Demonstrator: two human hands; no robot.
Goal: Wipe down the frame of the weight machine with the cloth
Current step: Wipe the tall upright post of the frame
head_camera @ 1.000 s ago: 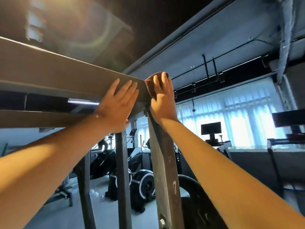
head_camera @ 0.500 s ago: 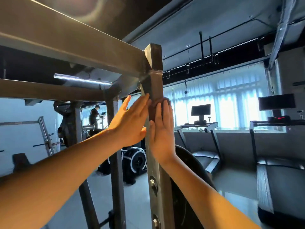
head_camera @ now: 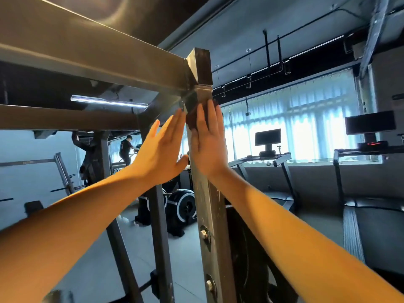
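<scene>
Working hand: the right hand [head_camera: 207, 141] is laid flat with straight fingers, and the cloth [head_camera: 192, 115] is pressed under them against the upright post [head_camera: 206, 215], just below its joint with the crossbeam [head_camera: 87, 57].
Free hand: the left hand [head_camera: 160, 149] is released, fingers straight, nothing held. It is set just beside the post's left face; contact cannot be told.
Step in hand: a downward pass along the post is judged to be under way.
Technique: the palm should be kept flat so the cloth is not bunched, and each face should be covered in overlapping strokes, with the weld corner not skipped.
Caution: the cloth could be snagged at the bolts [head_camera: 204, 234] lower down, so it is best lifted slightly there.
Surface: scuffed, flecked grey metal is seen, so firm pressure is probably needed.
Behind the post: a dark weight plate [head_camera: 247, 248] is mounted.
Room: exercise bikes [head_camera: 181, 206] and a person [head_camera: 125, 147] are seen to the left, with treadmills [head_camera: 273, 158] before bright curtained windows [head_camera: 295, 117].
</scene>
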